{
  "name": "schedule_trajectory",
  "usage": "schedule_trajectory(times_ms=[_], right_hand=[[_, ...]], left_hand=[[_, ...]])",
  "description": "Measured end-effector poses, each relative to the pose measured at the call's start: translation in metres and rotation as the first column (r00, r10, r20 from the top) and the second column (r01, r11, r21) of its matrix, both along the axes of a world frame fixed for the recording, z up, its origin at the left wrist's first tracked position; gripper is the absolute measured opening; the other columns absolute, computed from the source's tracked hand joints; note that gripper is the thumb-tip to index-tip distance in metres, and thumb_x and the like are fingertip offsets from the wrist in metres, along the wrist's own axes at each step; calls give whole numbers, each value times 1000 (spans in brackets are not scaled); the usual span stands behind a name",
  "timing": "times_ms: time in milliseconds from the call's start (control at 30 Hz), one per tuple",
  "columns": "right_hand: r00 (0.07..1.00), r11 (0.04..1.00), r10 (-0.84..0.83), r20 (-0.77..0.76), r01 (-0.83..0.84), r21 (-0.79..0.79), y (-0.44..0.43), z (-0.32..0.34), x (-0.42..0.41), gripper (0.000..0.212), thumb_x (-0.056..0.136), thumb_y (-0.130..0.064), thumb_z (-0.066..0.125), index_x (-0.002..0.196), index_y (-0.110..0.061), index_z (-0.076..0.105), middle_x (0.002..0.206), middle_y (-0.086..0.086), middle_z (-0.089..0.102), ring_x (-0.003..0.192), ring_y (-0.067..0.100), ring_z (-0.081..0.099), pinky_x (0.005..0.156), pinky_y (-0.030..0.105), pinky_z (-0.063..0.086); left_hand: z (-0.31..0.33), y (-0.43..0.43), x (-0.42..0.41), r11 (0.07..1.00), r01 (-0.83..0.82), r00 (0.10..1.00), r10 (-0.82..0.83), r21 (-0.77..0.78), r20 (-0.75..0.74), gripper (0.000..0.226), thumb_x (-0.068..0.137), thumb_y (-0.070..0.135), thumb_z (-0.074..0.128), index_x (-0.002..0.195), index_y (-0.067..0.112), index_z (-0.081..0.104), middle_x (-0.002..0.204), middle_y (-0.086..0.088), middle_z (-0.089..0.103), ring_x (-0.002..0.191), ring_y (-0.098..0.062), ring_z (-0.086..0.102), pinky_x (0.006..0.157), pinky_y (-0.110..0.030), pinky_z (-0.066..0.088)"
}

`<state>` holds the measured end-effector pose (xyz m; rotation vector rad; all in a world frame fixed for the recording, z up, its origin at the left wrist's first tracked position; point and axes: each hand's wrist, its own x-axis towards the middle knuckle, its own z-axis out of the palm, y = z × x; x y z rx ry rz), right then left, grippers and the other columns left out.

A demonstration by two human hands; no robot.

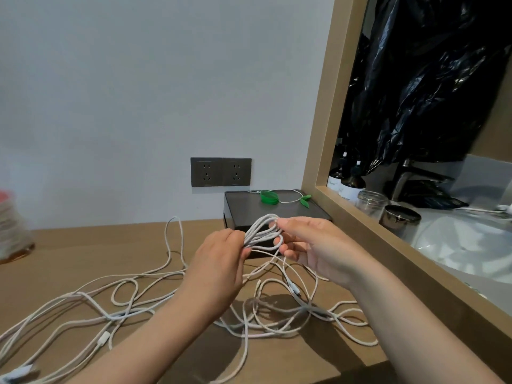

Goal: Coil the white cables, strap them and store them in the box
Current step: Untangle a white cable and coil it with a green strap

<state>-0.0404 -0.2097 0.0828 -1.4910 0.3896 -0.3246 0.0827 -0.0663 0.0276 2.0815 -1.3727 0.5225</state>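
White cables (110,317) lay in loose, overlapping loops across the wooden surface (69,253). They spread in front of the box (243,204) and well out to its left, with more strands tangled in front of it to the right. Part of one cable was bunched into a coil (261,231) of several long loops, held in the air just in front of the box. Its free length hung from there to the tangle below.

The left hand (219,264) gripped the coil's nearer end, its fingers (235,238) curled round the bunched strands. The right hand (313,245) held the loops from the other side, thumb on top and fingers (285,249) curled beneath, with one loop hooked over a fingertip.

The box was dark, low and lidded, and stood against the wall. On its lid lay a rolled green strap (269,197) and a thin white cord (291,201) with a green leaf-shaped tie (305,200). A double wall socket (220,172) sat just above the box.

Right of the box rose a pale wooden frame (318,128). Beyond it were a black plastic bag (429,79), two dark bottles (350,185), a glass jar (371,202) and a tap (407,178). Far to the left of the box stood a blurred thing that could not be made out.
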Motion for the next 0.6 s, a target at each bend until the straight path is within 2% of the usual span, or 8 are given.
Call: schedule_trajectory(times_ms=[100, 200, 267, 333, 433, 533, 600], right_hand=[[1000, 1000, -6, 0, 6, -9, -16, -6, 15, 23, 96, -22, 59, 110, -7, 70, 83, 7, 69, 74, 14, 65, 68, 22, 56], [987, 985, -161, 8, 162, -64, -38, -13, 32, 18, 94, -17, 62, 106, -8, 70, 87, 10, 72, 72, 14, 67, 65, 20, 57], [965, 950, -263, 1, 259, -176, -53, -19, 47, 14, 95, -13, 60, 102, -7, 71, 86, 10, 71, 70, 13, 66, 63, 20, 57], [947, 886, -321, 4, 302, -351, -68, -24, 64, 14, 96, -10, 58, 98, -11, 71, 86, 8, 71, 72, 13, 66, 62, 19, 57], [920, 728, -390, 51, 342, -594, -91, -32, 87, 15, 95, -15, 58, 95, -20, 73, 85, -2, 70, 76, 11, 66, 64, 20, 55], [899, 584, -427, 95, 355, -730, -110, -36, 112, 14, 94, -18, 59, 97, -24, 72, 82, -12, 66, 71, 5, 60, 65, 21, 48], [896, 528, -435, 93, 338, -779, -120, -40, 130, 15, 94, -18, 61, 105, -22, 71, 90, -9, 67, 76, 8, 61, 71, 26, 49]], left_hand=[[-11, -14, 16, 996, -39, 987, 26, -75, -156, 19, 99, 21, 40, 85, 16, 53, 81, 3, 53, 75, -18, 48, 65, -27, 30], [-12, -27, 39, 988, -85, 923, 31, -125, -384, 26, 100, 21, 43, 74, 21, 44, 73, 3, 50, 67, -13, 46, 55, -24, 29], [-7, -37, 55, 984, -113, 897, 41, -138, -441, 29, 100, 20, 43, 72, 19, 44, 69, 0, 49, 65, -15, 46, 52, -20, 28], [-2, -48, 69, 980, -131, 868, 40, -150, -496, 29, 101, 22, 42, 74, 13, 47, 68, -2, 49, 65, -17, 45, 51, -22, 28], [6, -63, 87, 982, -126, 838, 28, -144, -544, 31, 102, 25, 42, 83, 3, 53, 69, -4, 50, 65, -18, 45, 54, -28, 32], [15, -77, 105, 983, -89, 816, -21, -162, -578, 35, 101, 28, 42, 85, -1, 53, 71, -6, 51, 66, -20, 46, 62, -33, 38], [17, -84, 116, 980, -71, 797, -58, -188, -601, 35, 101, 29, 42, 87, -2, 54, 72, -7, 51, 67, -20, 46, 65, -35, 40]])
